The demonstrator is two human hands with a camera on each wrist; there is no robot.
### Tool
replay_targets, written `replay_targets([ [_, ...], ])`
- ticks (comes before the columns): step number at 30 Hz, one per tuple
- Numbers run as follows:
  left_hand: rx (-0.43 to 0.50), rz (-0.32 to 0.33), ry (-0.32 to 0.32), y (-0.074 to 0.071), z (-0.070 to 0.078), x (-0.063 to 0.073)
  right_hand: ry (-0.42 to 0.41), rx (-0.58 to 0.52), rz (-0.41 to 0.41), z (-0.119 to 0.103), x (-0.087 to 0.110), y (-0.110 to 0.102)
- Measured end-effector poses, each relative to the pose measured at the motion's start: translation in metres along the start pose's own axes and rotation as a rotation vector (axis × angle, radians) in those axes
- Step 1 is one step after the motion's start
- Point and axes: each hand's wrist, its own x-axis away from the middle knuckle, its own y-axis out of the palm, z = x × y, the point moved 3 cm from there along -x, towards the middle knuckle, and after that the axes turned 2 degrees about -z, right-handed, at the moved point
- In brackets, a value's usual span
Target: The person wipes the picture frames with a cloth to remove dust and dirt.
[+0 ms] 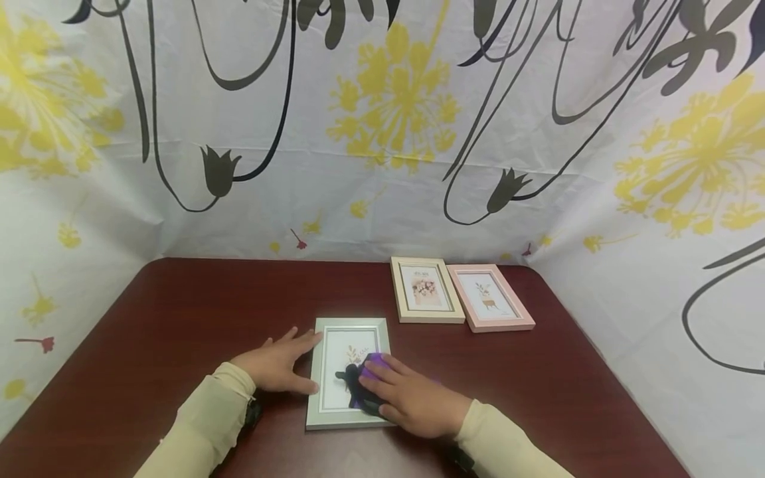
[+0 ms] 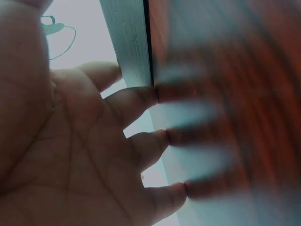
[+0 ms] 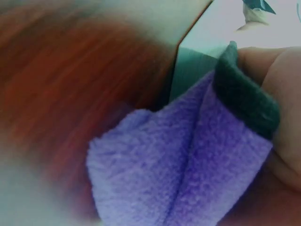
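Observation:
A pale green picture frame (image 1: 349,423) with a plant print lies flat near the middle of the table. My left hand (image 1: 277,364) is at its left side with fingers spread, fingertips and thumb right at the border; in the left wrist view the left hand (image 2: 89,141) shows its palm and relaxed fingers beside the frame. My right hand (image 1: 415,398) holds a bunched purple and dark green cloth (image 1: 375,364) on the right part of the picture. The right wrist view shows the fleecy cloth (image 3: 188,160) hanging out from the hand past the frame's edge.
At the table's back right lie a cream picture frame (image 1: 402,292) and a pink picture frame (image 1: 502,328), side by side. The dark red-brown table (image 1: 227,292) is enclosed behind and at the sides by white fabric (image 1: 335,226) with a flower print.

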Motion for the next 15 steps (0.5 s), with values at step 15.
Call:
replay_targets([
  [15, -0.051, 0.007, -0.045, 0.002, 0.006, -0.001, 0.118, -0.05, 0.019, 0.042, -0.035, 0.0],
])
